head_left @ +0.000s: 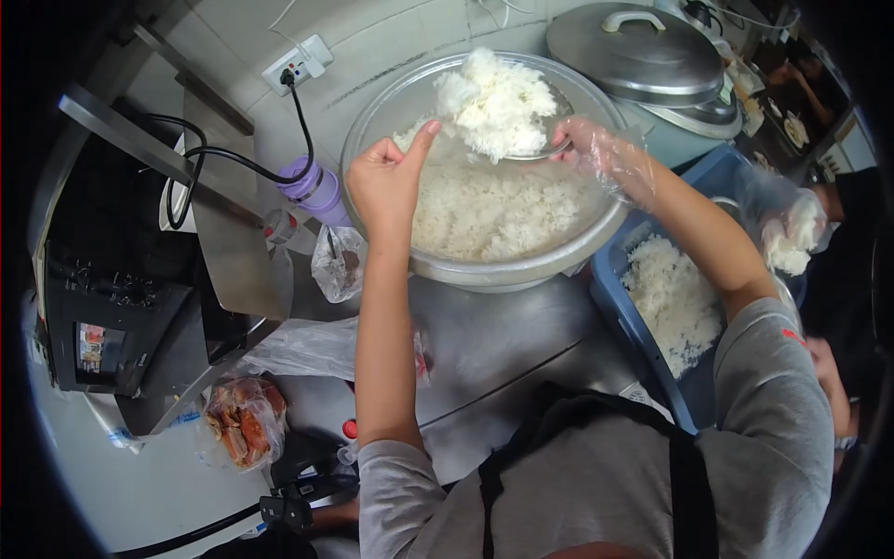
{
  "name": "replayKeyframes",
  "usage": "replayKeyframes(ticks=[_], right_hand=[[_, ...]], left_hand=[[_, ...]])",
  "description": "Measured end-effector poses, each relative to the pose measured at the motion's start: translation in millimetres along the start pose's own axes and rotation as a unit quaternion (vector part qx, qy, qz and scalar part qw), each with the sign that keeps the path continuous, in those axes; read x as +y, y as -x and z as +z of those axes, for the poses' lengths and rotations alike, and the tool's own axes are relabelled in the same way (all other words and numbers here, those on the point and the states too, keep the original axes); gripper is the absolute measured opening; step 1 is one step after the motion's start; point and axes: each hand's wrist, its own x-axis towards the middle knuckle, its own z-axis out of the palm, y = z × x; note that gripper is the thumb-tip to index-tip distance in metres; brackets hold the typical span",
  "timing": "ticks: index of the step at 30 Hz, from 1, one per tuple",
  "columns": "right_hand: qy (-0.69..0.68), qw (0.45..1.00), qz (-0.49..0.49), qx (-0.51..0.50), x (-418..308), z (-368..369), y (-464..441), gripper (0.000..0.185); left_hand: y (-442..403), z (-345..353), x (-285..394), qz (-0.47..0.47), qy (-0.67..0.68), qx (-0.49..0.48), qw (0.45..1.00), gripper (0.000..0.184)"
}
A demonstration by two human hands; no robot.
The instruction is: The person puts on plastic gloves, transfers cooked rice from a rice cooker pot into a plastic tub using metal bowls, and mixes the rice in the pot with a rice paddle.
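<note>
A large metal basin (346,140) holds a wide bed of white cooked rice (503,210). My right hand (596,154), in a clear plastic glove, grips the edge of a shallow metal dish (545,149) above the basin. A heaped mound of rice (494,102) fills that dish and hides most of it. My left hand (386,182) is bare and is by the basin's left side, its fingers curled in and the thumb sticking out toward the mound. No object shows in it, and the inner side of its fingers is hidden.
A blue tub (610,303) with rice stands on the right, beside another person's plastic-covered hand (792,228). Behind are a metal lid (643,56) and a wall socket (298,65). On the left are a purple cup (317,191), a black cord and bagged orange-brown food (247,429).
</note>
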Motion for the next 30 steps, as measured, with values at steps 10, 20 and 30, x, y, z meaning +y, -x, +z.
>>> replayKeyframes(ticks=[10,20,30], right_hand=[[-0.100,0.977,-0.142,0.127,-0.2,-98.4,140.9,0.010],[0.657,0.524,-0.220,0.495,47.0,-130.8,299.5,0.059],[0.620,0.606,-0.369,0.334,113.2,-136.1,276.4,0.081]], left_hand=[[19.1,-12.1,-1.6,0.067,-0.099,-0.020,0.993,0.035],[38.1,-11.5,-12.4,0.186,-0.207,-0.152,0.948,0.046],[49.3,-17.0,4.7,0.035,-0.123,-0.053,0.990,0.019]])
